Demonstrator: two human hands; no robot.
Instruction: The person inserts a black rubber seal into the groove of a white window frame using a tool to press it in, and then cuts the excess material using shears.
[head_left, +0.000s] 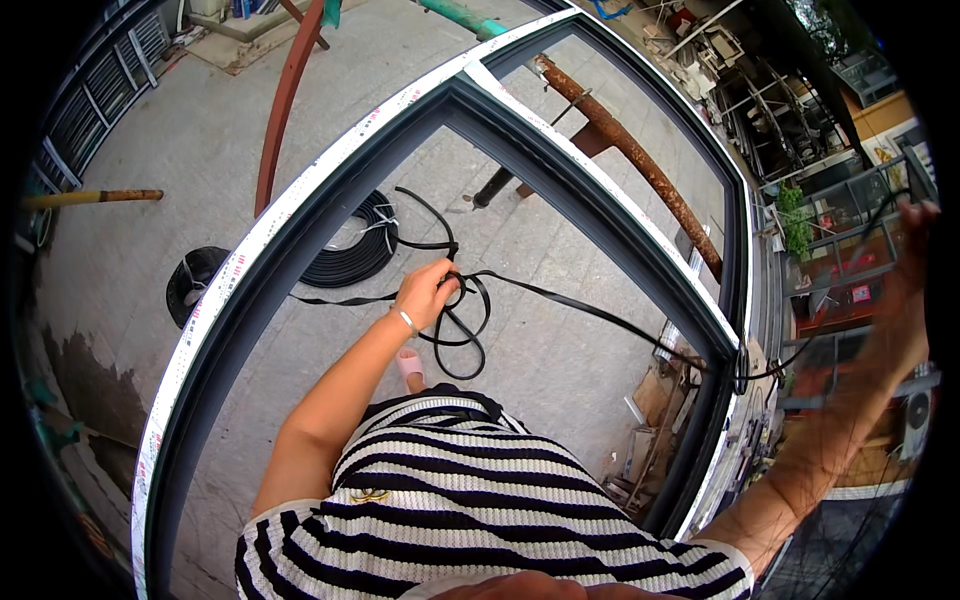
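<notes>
While the left hand (425, 292) is clenching around a few loose loops of black rubber strip (462, 325), the strip is running on from those loops in a long line toward the right side of the grey window frame (560, 165). That line is reaching the frame's right upright, where a short stretch is hanging in a small bunch against the edge. The right hand (915, 235) is lifting high at the far right, blurred; it is looking closed near the strip's upper run, but I cannot tell for sure whether it is gripping it. The frame is lying raised on rusty trestle bars (625, 150) above the paved floor (180, 140). Judging by this, the work is sitting at an early stage: no seated strip is showing along the frame's near rails, and a full coil (350, 250) is waiting on the floor, with a second dark coil (192, 283) just outside the frame.
</notes>
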